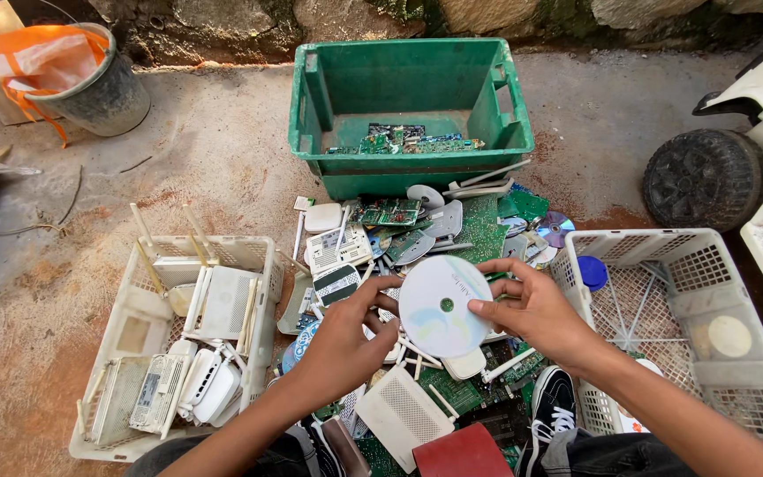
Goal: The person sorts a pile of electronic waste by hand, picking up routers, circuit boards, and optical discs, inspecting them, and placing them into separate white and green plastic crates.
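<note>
The disc (441, 305) I hold is pale white with a green centre. The crate (337, 93) ahead is deep green, its circuit boards (404, 141) green too. Both side baskets (262, 265) are off-white lattice; a blue cap (592, 272) sits in one.

concrete floor (196, 168) — green crate (410, 115) | two white baskets (249, 256) | circuit-board pile (479, 231)

Bright, even daylight; shadows are soft and short. The white disc (444, 305) between the fingers (493, 267) glares faintly. Focus is sharp throughout, while wide-lens distortion bends the frame edges.
</note>
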